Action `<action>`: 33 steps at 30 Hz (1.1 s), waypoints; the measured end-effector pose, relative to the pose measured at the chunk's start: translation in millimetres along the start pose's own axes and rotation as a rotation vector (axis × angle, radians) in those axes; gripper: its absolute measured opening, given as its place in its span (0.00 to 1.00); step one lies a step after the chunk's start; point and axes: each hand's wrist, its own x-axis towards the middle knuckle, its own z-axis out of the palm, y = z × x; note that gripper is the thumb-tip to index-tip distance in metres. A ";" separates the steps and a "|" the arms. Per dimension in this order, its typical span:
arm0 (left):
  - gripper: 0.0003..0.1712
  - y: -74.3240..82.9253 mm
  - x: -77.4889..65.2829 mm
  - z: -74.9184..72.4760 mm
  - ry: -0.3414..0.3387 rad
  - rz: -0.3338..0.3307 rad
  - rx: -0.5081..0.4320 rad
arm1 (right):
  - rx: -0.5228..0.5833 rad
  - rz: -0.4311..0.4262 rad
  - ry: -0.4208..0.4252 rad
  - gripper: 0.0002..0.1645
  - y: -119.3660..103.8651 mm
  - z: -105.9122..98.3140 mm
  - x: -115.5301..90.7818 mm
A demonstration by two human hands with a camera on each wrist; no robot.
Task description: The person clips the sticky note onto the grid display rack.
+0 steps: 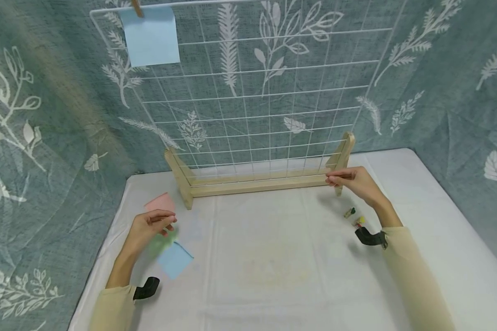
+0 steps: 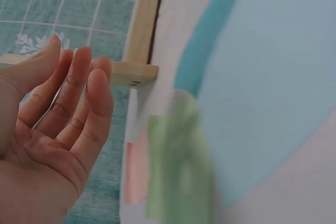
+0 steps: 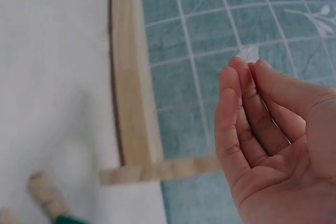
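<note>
My left hand (image 1: 150, 226) hovers over the left side of the table, its fingers loosely bent and nothing between them. Under and around it lie a pink paper note (image 1: 162, 203), a green note (image 1: 160, 245) and a blue note (image 1: 176, 261) with one curled edge. On the other side, my right hand (image 1: 359, 185) is raised by the right foot of a wire grid stand. Its thumb tip comes close to the fingertips in the right wrist view, and no object shows there. Small wooden clothespins (image 1: 349, 213) lie on the table beneath that wrist.
The white wire grid stands upright at the back on a wooden base (image 1: 257, 185). A wooden clothespin (image 1: 137, 8) fixes another blue note (image 1: 151, 39) at its upper left. Leaf-patterned green cloth (image 1: 451, 138) hangs behind and beside the white table (image 1: 265, 239).
</note>
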 end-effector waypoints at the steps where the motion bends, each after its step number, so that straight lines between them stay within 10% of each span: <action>1: 0.24 -1.7 -0.1 1.4 -0.005 -0.009 -0.002 | 0.000 0.006 0.004 0.22 3.2 -2.1 -2.6; 13: 0.22 -12.6 -10.8 -2.3 -0.125 -0.085 0.086 | -0.213 0.157 -0.001 0.25 49.1 -27.7 -42.8; 23: 0.17 -25.3 -20.0 -14.0 -0.323 -0.008 0.111 | -0.307 0.201 -0.059 0.23 67.6 -43.5 -70.3; 33: 0.17 -28.7 -17.8 -6.3 -0.176 0.046 0.284 | -0.313 -0.013 -0.128 0.09 73.9 -41.5 -70.7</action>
